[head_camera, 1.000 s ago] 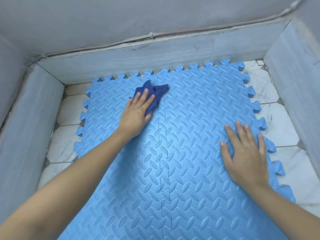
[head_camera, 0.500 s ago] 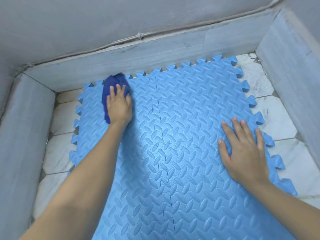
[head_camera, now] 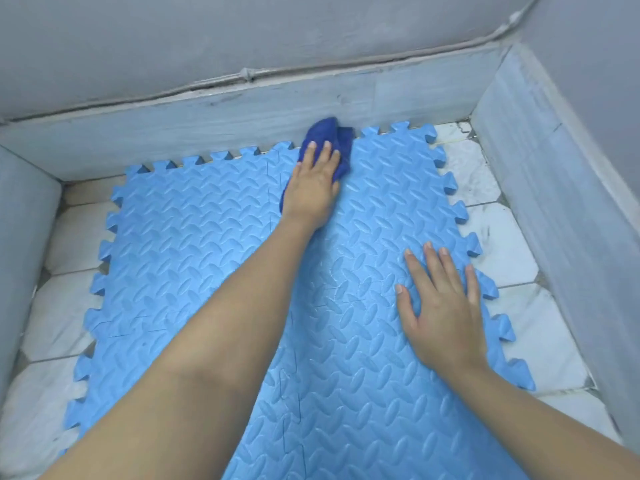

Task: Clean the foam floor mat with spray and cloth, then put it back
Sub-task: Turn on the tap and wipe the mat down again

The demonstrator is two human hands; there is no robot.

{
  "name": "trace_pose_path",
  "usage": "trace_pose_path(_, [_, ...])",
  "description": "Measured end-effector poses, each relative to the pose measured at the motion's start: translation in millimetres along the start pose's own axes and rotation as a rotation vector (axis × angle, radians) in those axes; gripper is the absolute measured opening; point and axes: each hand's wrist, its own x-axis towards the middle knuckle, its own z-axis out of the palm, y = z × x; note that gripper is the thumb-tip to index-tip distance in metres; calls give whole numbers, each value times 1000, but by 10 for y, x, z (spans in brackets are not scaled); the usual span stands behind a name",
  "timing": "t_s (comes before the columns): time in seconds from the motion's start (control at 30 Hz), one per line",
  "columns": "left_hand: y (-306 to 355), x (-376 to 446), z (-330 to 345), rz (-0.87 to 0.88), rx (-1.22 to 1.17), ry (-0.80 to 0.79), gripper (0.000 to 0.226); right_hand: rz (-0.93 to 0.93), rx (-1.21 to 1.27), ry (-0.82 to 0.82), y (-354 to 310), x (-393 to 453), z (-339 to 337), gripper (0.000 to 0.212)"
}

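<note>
A light blue foam mat of interlocked tiles with toothed edges lies flat on the tiled floor. My left hand presses a dark blue cloth onto the mat's far edge, near the back wall. Most of the cloth is under my palm; its bunched end sticks out past my fingertips. My right hand lies flat on the mat near its right edge, fingers spread, holding nothing. No spray bottle is in view.
White marble floor tiles show around the mat on the left, right and back. A low grey skirting wall closes the space at the back, with side walls left and right.
My left hand has swept the cloth from the mat's far left corner rightward along the back edge to its far middle-right. My right hand stays flat in the same place.
</note>
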Motion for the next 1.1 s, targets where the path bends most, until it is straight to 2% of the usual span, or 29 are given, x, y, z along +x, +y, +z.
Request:
trace_pose_path(0.03, [-16, 40, -1, -73, -29, 3, 53, 0, -1, -1, 1, 1, 3, 54])
trace_pose_path(0.1, [190, 109, 1, -81, -43, -19, 52, -3, 0, 0, 20, 4, 7, 53])
trace_pose_path(0.23, [779, 139, 89, 150, -53, -92, 52, 0, -4, -4, 30, 11, -21, 52])
trace_pose_path(0.37, [725, 13, 36, 254, -97, -190, 51, 1, 25, -7, 26, 30, -28, 51])
trace_pose_path(0.53, [172, -1082, -140, 378, -49, -300, 54, -1, 83, -31, 59, 18, -45, 55])
trace_pose_path(0.7, [-24, -2423, -104, 734, 209, -375, 64, -53, 240, -155, 149, 0, -181, 64])
trace_pose_path(0.8, [40, -2339, -54, 844, 279, -330, 65, 200, 212, 20, 288, -449, -331, 60])
trace_pose_path(0.83, [104, -2131, -34, 847, 290, -283, 63, 277, 160, 64, 334, -667, -335, 57])
trace_pose_path(0.9, [301, -1619, 18, 739, 257, -221, 59, 311, 65, 28, 406, -1050, -303, 56])
trace_pose_path(1.03, [793, -667, 135, 282, -11, -132, 53, 245, 5, -10, 502, -1186, -201, 55])
trace_pose_path(1.1, [1010, -403, 203, 143, -17, -87, 51, 252, 21, -18, 488, -1175, -199, 54])
